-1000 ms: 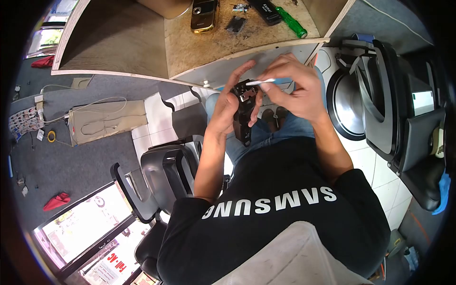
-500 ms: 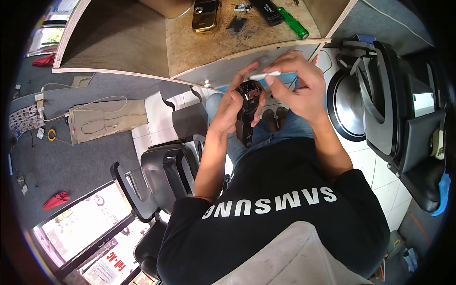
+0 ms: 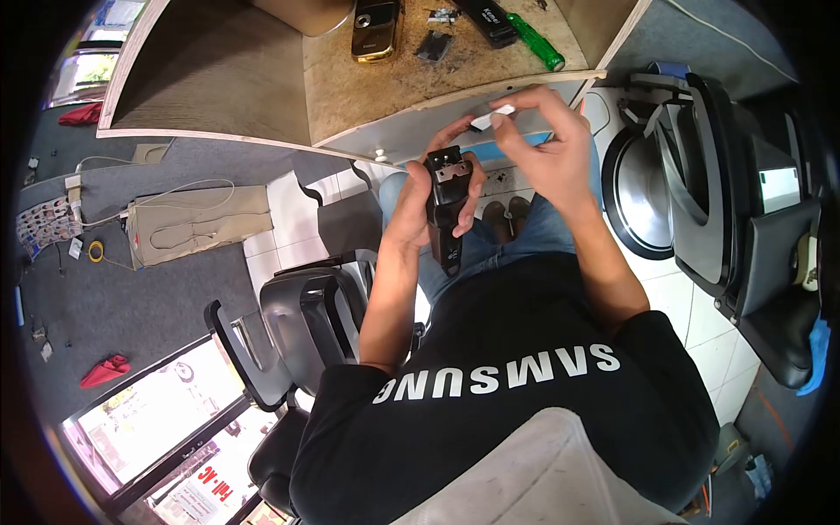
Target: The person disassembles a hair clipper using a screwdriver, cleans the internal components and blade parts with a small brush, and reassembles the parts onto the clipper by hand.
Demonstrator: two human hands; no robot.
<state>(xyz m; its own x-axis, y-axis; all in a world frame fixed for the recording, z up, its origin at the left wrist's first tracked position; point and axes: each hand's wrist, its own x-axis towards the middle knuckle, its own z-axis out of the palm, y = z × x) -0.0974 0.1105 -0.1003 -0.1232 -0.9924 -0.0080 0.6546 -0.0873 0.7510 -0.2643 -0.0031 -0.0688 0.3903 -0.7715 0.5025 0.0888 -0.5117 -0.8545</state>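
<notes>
"What's the biggest thing on your feed?"

"The wooden shelf unit (image 3: 376, 103) beyond my hands, then a black barber chair (image 3: 713, 201) over on the right"

"And your hands?"

"My left hand (image 3: 424, 199) is wrapped around a black hair clipper (image 3: 449, 210), fingers on both sides of its body. I have it above the lap, blade end toward the shelf, with a metal plate showing there. My right hand (image 3: 547, 149) is beside it, thumb and fingers pinched together"

"What's on the shelf?"

"A gold-trimmed black device (image 3: 376, 33), a black Kemei-marked device (image 3: 487, 21) and, right next to that, a green screwdriver handle (image 3: 535, 42). Nearer the edge is a small dark square piece (image 3: 433, 46)"

"And in that pinch?"

"A small white tool (image 3: 496, 117) with a dark tip, apart from the clipper and close to my left fingertips; I can't tell whether it touches them"
</notes>
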